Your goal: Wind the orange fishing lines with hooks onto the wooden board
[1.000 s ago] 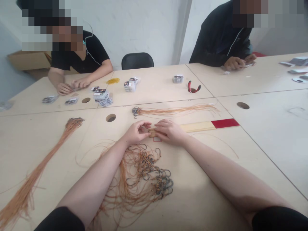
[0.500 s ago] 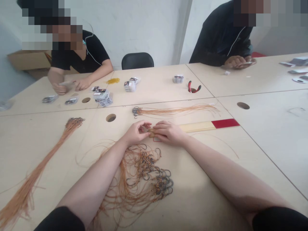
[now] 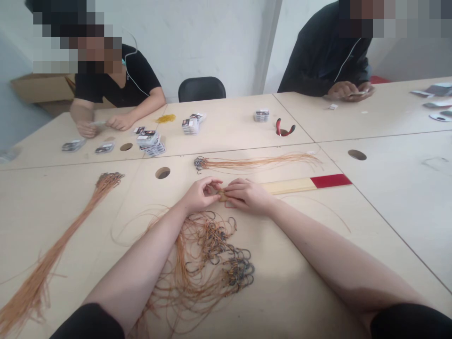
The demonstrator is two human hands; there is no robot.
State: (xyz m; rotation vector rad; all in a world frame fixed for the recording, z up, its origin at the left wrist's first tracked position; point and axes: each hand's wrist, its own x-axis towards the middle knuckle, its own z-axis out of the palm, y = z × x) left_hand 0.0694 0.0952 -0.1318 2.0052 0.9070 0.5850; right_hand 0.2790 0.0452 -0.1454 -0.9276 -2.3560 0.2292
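Note:
A long wooden strip [image 3: 291, 187] with a red end lies across the table, its left end between my hands. My left hand [image 3: 202, 194] is closed in a pinch at that end, on something too small to make out. My right hand [image 3: 249, 197] presses over the strip with its fingers together. Below them spreads a tangled pile of fish hooks [image 3: 238, 270] with orange lines, partly under my left forearm. Beyond my hands lies a straight bundle of hooked lines [image 3: 240, 163]. Another thick bundle [image 3: 76, 223] rests at the left.
Across the table [image 3: 381, 188], two persons handle small items. Stacked plastic boxes [image 3: 148, 137], yellow bands [image 3: 165, 118] and red-handled pliers [image 3: 285, 128] lie on the far side. Round holes [image 3: 163, 173] pierce the tabletop. A black chair [image 3: 202, 88] stands behind it.
My hands stay almost in place, with only a slight shift of the fingers at the strip's end. The person at the far left has lowered the item in their hands.

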